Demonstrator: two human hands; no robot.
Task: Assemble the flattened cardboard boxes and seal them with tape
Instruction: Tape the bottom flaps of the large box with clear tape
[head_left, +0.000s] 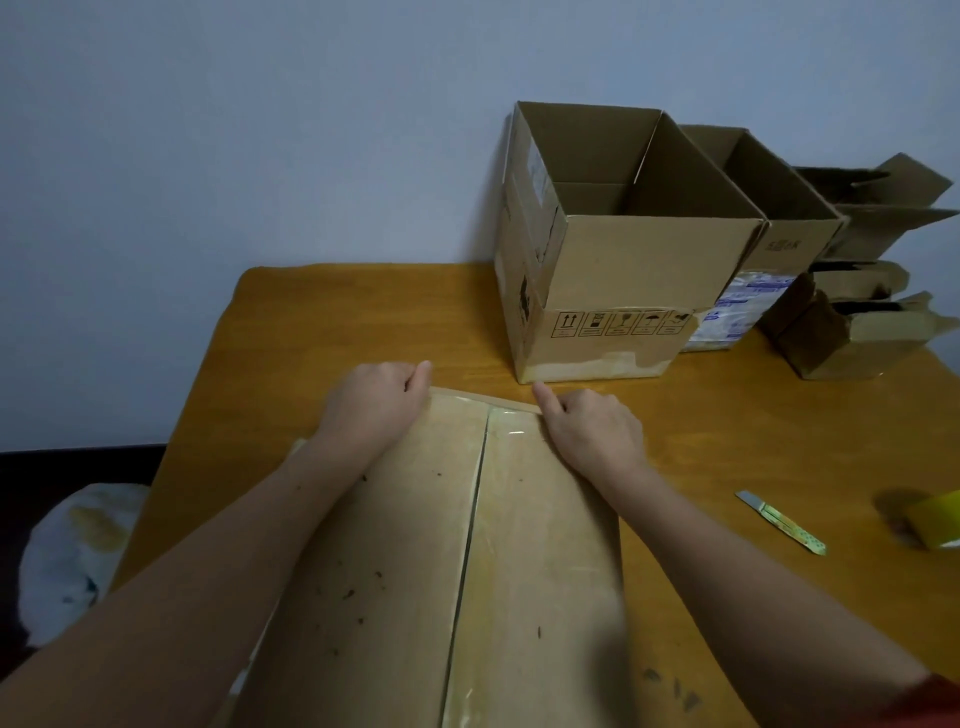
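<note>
Box (415, 545): near us on the tabletop (322, 322), its taped seam running between our hands.
Left hand (371, 405): we grip the far edge, left of the seam.
Right hand (592, 426): grips the same edge, right of the seam.
Knife (779, 522), tape (935, 519): right of us.

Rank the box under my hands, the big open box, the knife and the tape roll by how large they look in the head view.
1. box under the hands (nearest, so inflated).
2. big open box.
3. knife and tape roll: unranked, the roll is cut by the frame edge.
</note>
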